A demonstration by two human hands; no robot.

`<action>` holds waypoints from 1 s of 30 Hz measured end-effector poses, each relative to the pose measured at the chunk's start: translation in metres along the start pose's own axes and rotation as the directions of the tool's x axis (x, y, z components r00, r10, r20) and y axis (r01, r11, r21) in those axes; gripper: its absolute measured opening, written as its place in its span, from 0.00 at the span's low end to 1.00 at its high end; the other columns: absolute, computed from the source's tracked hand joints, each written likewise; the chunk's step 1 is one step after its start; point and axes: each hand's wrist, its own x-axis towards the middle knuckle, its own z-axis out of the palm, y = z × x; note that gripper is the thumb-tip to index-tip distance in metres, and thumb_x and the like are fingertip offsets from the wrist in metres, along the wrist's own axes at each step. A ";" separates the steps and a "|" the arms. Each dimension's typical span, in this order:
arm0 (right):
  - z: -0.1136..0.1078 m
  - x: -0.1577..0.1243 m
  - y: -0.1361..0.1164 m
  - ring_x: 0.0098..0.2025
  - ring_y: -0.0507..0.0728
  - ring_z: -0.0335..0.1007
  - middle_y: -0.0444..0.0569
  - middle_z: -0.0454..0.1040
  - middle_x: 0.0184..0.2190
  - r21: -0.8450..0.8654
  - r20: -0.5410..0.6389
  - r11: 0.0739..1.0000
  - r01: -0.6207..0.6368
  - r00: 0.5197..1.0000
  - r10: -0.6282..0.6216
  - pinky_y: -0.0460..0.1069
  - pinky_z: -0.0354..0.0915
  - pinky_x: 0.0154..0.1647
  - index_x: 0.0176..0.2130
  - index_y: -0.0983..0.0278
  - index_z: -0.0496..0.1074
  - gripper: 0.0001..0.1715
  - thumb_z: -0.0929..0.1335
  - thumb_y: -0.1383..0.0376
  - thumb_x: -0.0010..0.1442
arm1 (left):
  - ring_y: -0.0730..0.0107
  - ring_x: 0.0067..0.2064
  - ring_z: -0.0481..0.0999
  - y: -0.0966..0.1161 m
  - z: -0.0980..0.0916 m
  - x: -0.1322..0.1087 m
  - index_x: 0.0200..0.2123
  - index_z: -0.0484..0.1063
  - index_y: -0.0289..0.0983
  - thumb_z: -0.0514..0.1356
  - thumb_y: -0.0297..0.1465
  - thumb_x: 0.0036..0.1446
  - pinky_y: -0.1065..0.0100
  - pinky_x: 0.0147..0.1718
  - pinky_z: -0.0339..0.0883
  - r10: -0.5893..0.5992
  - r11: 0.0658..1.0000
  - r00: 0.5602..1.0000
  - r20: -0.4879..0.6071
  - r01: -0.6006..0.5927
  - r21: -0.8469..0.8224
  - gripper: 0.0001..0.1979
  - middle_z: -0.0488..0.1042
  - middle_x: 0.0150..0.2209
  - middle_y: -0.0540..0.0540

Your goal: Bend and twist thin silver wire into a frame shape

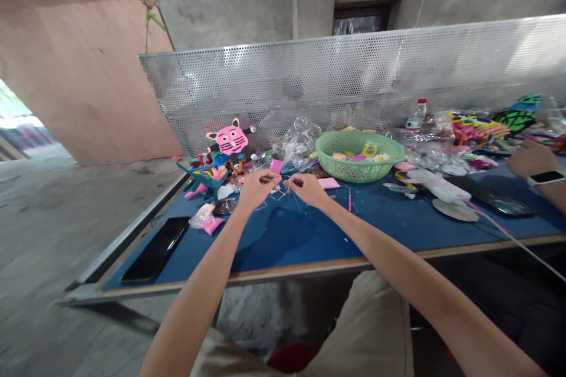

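Above the blue tabletop (283,241), my left hand (257,187) and my right hand (308,187) are close together, fingertips pinched. Thin pale strands (283,181) run between them, and loose ends hang below the fingers. I cannot tell whether they are wire or thread. Just behind my left fingertips is a small pink packet (276,166). To the right of my right hand lies another flat pink packet (329,183), with a thin pink stick (349,199) beside it. A pink cat face with black stripes (230,139) stands behind my left hand among small colourful figures.
A green plastic basket (354,174) with colourful pieces stands behind my right hand. A black phone (157,247) lies near the left edge. Perforated metal panel (265,82) closes the back. At right are a bottle (416,115), plastic bags and another person's hand (528,159).
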 end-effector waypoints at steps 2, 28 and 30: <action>0.000 -0.002 -0.001 0.26 0.52 0.73 0.44 0.79 0.25 0.024 0.048 1.000 0.014 0.999 -0.015 0.46 0.63 0.31 0.37 0.63 0.77 0.10 0.66 0.62 0.64 | 0.66 0.33 0.78 -0.002 -0.001 0.001 0.32 0.80 0.37 0.64 0.37 0.55 0.67 0.35 0.71 -0.035 0.998 0.997 0.062 0.038 -0.048 0.10 0.81 0.33 0.46; -0.008 -0.001 0.008 0.26 0.52 0.68 0.46 0.73 0.24 -0.278 0.003 0.946 0.165 0.985 -0.171 0.47 0.58 0.34 0.24 0.62 0.66 0.23 0.59 0.61 0.70 | 0.63 0.38 0.80 0.006 -0.011 -0.003 0.53 0.69 0.39 0.59 0.49 0.59 0.64 0.37 0.71 -0.186 0.922 0.898 0.399 0.300 -0.246 0.25 0.78 0.47 0.42; -0.015 0.001 0.012 0.27 0.53 0.68 0.47 0.72 0.25 -0.256 -0.081 0.953 0.159 0.979 -0.185 0.47 0.59 0.36 0.24 0.62 0.64 0.24 0.57 0.61 0.71 | 0.62 0.40 0.80 0.006 -0.014 -0.003 0.60 0.64 0.41 0.63 0.49 0.55 0.64 0.39 0.71 -0.152 0.950 0.894 0.421 0.250 -0.187 0.33 0.77 0.50 0.41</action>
